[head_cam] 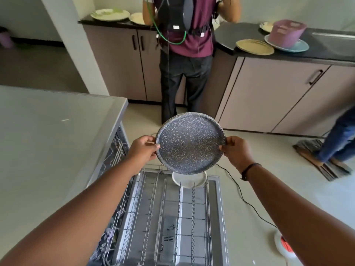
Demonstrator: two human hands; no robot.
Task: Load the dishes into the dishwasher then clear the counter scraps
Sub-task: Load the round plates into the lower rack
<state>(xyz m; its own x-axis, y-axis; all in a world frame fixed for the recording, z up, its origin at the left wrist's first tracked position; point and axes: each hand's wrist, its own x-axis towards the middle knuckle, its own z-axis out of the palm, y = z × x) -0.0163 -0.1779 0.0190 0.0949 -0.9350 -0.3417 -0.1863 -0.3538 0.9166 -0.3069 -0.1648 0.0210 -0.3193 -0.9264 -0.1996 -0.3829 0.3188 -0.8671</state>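
Rack: the pulled-out dishwasher rack [169, 217] sits nearest, its wire tines mostly bare, over the lowered dishwasher door [218, 217].
White plate: a white plate [189, 180] stands among the tines at the rack's far end.
Speckled plate: a dark speckled plate [190, 143] is held in the air above that far end, tilted with its face toward the wearer, just over the white plate.
Left hand: the left hand [143, 148] has its grip closed on the plate's left rim, thumb on the face.
Right hand: the right hand [235, 148] pinches the right rim the same way; a dark band circles that wrist.
Cable: a black cable [244, 198] trails over the floor on the right.
Near worktop: a pale grey worktop [48, 141] lies to the left.
Far worktop: a dark worktop [326, 48] carries a tan plate [254, 47] and a pink tub [287, 33] resting on a blue plate [299, 47].
Person: someone in a maroon top [192, 25] stands at it, back turned.
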